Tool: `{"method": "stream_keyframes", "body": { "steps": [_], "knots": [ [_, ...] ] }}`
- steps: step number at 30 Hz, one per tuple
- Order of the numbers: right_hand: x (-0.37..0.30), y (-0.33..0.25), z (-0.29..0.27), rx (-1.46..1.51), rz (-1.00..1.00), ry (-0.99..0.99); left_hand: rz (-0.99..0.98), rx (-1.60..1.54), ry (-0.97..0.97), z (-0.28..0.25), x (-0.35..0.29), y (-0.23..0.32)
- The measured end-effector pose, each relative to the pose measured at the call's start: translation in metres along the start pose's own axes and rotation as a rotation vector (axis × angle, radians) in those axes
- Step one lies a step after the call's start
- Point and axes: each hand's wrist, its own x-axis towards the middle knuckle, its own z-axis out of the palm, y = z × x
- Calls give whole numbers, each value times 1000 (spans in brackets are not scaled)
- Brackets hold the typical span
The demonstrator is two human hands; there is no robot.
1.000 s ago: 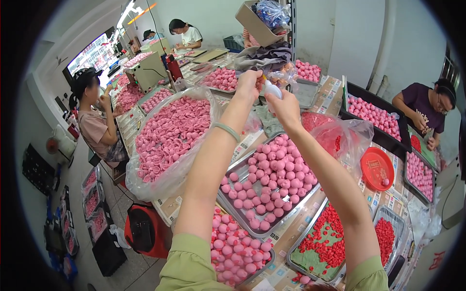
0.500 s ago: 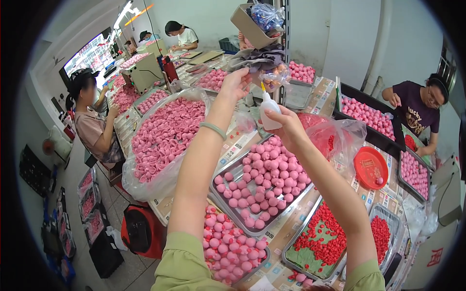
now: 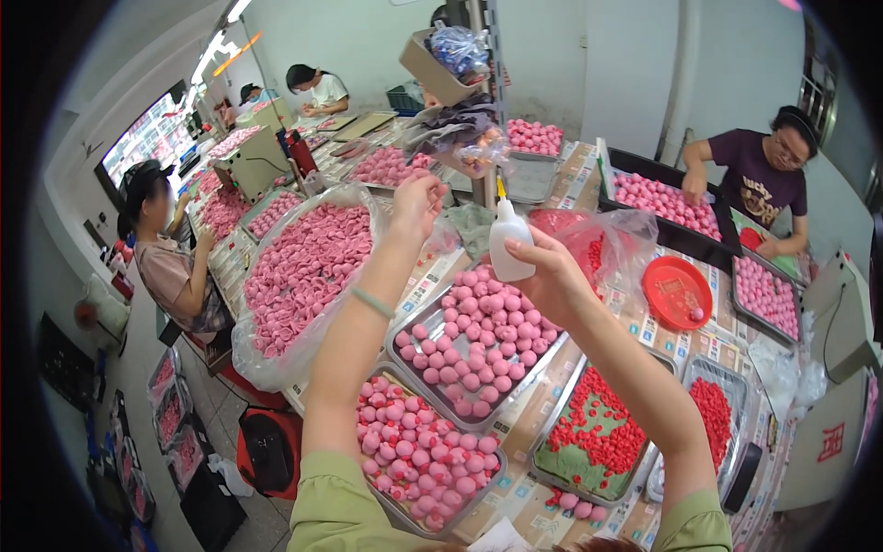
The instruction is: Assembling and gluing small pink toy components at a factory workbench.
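Note:
My right hand (image 3: 552, 265) grips a white squeeze bottle (image 3: 509, 244) with a thin yellow nozzle, held upright with the tip upward. To its left my raised left hand (image 3: 419, 204) has its fingers curled and pinched together; anything between them is too small to make out. Behind the hands, grey cloths (image 3: 451, 127) hang on a metal post, apart from my left hand. Below the bottle lies a metal tray of pink balls (image 3: 483, 331). Nearer to me stands another tray of pink balls with red pieces on them (image 3: 428, 451).
At the right lie a tray of small red pieces on green cloth (image 3: 593, 432), a second red-filled tray (image 3: 708, 414) and a red round dish (image 3: 679, 293). A big plastic bag of pink pieces (image 3: 308, 276) is at left. Co-workers sit around the table.
My left hand has come down and away from the grey cloths. The bottle has lowered slightly in my right hand. My view has shifted a little to the right.

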Motion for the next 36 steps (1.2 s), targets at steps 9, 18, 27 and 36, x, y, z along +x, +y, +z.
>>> {"method": "stream_keyframes", "body": {
  "steps": [9, 18, 27, 36],
  "knots": [
    [-178, 2, 17, 0, -51, 207, -253, 128, -637, 46, -210, -34],
    [-382, 67, 33, -149, -180, 708, -576, 352, -1312, 62, -422, -107],
    [-528, 110, 39, -311, -160, 1004, -630, 370, -1325, 60, -543, -204],
    [-647, 94, -69, -1620, -134, 1518, -818, 291, -1194, 56, -627, -252]
  ]
}}
